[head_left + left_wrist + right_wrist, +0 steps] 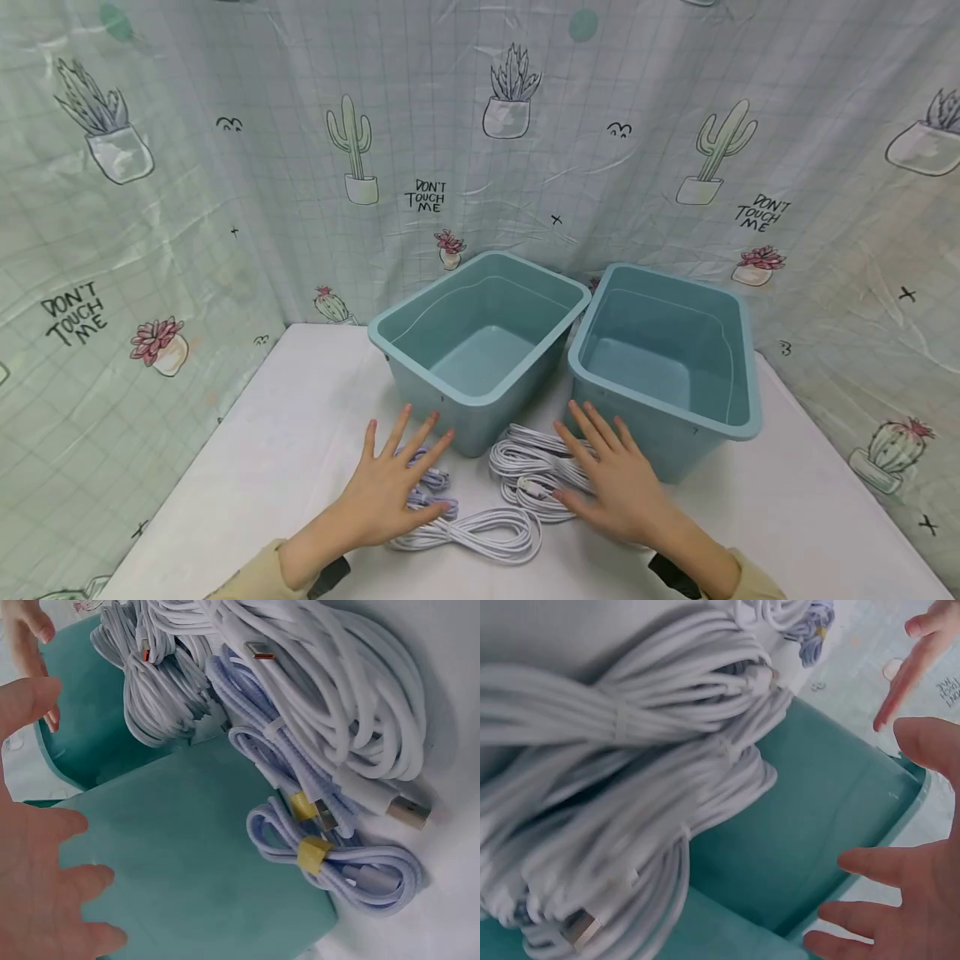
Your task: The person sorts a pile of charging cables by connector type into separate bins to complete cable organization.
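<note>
My left hand (386, 498) is spread with its fingers apart, over coiled lavender USB cables (437, 478) and a white USB cable bundle (498, 533). A yellow tie (313, 855) wraps one of the lavender cables in the left wrist view. To the right, my right hand (621, 486) is spread the same way beside several coiled white cables (517, 454), partly covering them. Metal plugs show on some coils, such as a USB plug (581, 928) in the right wrist view. Neither hand holds anything.
Two blue-green plastic bins stand behind the cables: a left bin (427, 390) and a right bin (678, 446), angled with their rims close together. They sit on a white table (300, 400). A cactus-printed curtain (262, 192) encloses the back and sides.
</note>
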`<state>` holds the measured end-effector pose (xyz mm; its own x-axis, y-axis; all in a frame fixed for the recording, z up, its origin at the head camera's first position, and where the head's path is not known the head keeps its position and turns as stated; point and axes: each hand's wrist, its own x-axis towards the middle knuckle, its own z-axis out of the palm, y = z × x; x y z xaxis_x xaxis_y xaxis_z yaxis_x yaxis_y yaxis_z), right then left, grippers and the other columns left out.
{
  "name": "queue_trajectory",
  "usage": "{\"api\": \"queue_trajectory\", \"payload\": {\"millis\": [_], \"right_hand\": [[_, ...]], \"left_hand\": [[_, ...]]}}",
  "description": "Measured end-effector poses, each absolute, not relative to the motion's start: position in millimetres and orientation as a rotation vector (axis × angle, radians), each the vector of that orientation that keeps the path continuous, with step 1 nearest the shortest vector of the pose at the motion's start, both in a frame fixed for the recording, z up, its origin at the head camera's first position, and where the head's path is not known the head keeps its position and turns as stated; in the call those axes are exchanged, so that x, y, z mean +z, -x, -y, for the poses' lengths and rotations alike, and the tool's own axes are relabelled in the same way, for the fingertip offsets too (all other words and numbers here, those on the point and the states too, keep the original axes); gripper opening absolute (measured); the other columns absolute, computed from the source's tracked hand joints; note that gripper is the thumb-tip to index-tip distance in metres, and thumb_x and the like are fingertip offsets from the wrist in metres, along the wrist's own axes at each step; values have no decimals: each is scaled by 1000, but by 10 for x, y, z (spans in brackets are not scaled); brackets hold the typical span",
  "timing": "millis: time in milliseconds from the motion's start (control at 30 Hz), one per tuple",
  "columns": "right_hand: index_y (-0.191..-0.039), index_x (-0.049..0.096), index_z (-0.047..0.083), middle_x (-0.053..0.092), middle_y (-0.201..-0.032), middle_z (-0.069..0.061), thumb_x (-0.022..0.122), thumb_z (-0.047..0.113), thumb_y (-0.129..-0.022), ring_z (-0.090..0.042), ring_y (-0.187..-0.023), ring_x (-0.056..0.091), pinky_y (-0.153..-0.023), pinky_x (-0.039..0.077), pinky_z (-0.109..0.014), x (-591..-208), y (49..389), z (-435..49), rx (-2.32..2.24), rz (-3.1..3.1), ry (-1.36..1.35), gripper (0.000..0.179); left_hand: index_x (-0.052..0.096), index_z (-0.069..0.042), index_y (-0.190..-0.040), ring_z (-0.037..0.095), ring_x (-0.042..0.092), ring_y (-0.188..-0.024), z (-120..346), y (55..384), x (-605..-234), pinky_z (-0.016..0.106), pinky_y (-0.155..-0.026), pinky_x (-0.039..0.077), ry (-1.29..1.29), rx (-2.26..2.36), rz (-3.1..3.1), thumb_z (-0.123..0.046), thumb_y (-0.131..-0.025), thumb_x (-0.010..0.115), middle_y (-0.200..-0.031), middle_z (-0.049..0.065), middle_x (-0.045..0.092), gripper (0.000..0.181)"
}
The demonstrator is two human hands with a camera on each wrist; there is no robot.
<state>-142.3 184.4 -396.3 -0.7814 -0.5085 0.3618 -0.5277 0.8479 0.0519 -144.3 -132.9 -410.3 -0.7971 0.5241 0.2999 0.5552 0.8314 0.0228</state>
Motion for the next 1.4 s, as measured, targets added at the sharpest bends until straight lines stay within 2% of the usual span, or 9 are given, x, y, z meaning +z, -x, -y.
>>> {"api": "queue_trajectory", "payload": {"millis": [267,367,500,633,867,1167,1400], "right_hand": [[-138,34,16,23,-148,-9,61,49,-75,-29,-132,28,-99,31,-47,-3800,1436,-1922,60,2553,-822,75],[-137,35,15,27,-146,-10,57,50,-78,-29,-130,31,-98,32,-46,-3738,1439,-1955,63,2511,-836,72],[-137,36,15,30,-144,-11,50,52,-83,-29,-127,36,-96,34,-45,-3649,1434,-2003,67,2468,-833,66],[-136,38,15,34,-142,-10,53,48,-82,-29,-121,40,-90,37,-48,-3544,1428,-2070,82,2440,-818,65],[-131,44,13,40,-137,-12,36,53,-89,-31,-113,43,-82,37,-51,-3371,1460,-2253,108,2403,-774,60],[-128,47,10,36,-139,-15,56,35,-84,-37,-120,35,-82,31,-56,-3227,1610,-2675,184,2461,-631,51],[-132,42,8,27,-144,-18,52,32,-87,-35,-135,18,-88,24,-63,-3239,1795,-3023,193,2566,-519,52]], "left_hand": [[26,-26,-141,32,12,-138,1318,1417,-4000,62,-102,12,862,-162,2714,-58,-76,53,-148,2,23,77],[29,-24,-140,32,17,-137,1313,1401,-3941,61,-102,15,867,-152,2679,-56,-78,52,-146,3,28,73],[36,-21,-137,32,25,-134,1320,1390,-3856,60,-101,18,862,-165,2612,-52,-80,53,-142,4,37,67],[43,-17,-132,33,31,-131,1345,1404,-3784,59,-101,21,861,-210,2552,-47,-78,58,-137,6,43,63],[54,-10,-121,32,44,-121,1380,1458,-3731,57,-97,31,912,-284,2418,-39,-79,58,-126,8,54,52],[62,-6,-108,26,56,-103,1341,1541,-3656,41,-88,42,1034,-337,2217,-33,-85,51,-107,6,64,37],[64,-7,-106,21,58,-95,1242,1584,-3570,35,-83,45,1150,-326,2107,-27,-87,48,-100,2,66,32]]}}
